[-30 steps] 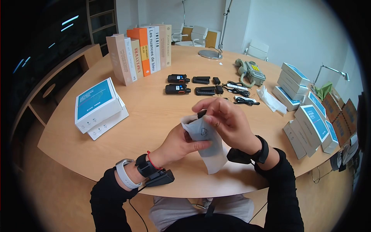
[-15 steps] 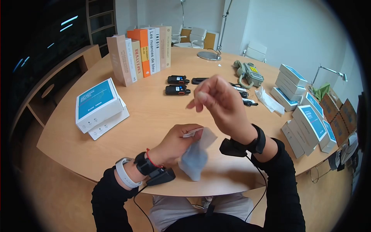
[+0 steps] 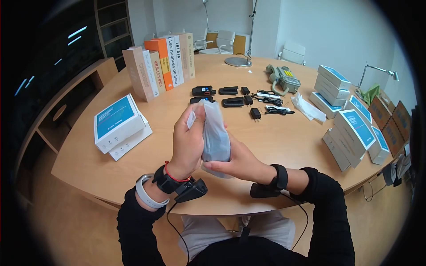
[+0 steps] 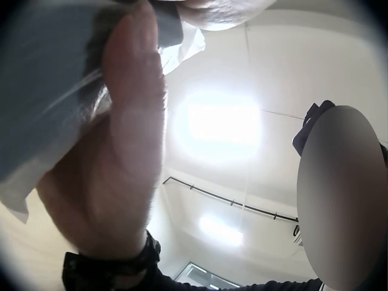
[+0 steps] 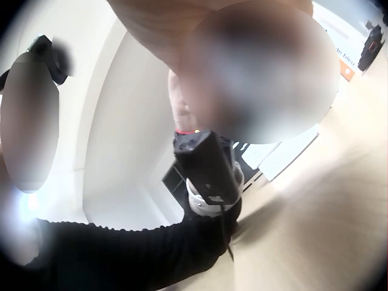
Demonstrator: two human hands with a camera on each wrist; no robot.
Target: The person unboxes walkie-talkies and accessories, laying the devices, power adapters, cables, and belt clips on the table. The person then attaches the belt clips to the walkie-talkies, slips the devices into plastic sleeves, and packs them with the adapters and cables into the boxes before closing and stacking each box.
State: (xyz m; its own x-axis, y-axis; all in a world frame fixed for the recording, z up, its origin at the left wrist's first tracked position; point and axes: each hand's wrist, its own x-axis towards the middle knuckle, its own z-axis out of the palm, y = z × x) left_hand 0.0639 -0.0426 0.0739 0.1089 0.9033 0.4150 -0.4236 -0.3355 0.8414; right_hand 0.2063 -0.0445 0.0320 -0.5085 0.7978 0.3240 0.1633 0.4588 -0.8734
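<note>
Upright over the table's near side stands a translucent frosted plastic bag (image 3: 215,133) with a bulky, blue-grey content showing through. My left hand (image 3: 186,139) grips it from the left, thumb along its upper part. From the right, my right hand (image 3: 242,162) holds its lower end, thumb across the bottom and the other fingers hidden behind. In the left wrist view the bag (image 4: 48,91) lies against my left thumb (image 4: 136,103). Just beyond the hands are two black walkie-talkies (image 3: 203,91), the nearer one partly covered by the bag.
Black holders (image 3: 233,102), a power adapter (image 3: 255,114) and coiled cables (image 3: 279,111) lie mid-table. White boxes stand at left (image 3: 117,119) and right (image 3: 350,133). Books (image 3: 164,66), a grey-green telephone (image 3: 284,80) and a crumpled white bag (image 3: 307,107) lie farther off.
My right hand has left the bag's top, lifted away, then come down to hold its lower end. The bag was lowered and tipped, then raised upright by my left hand.
</note>
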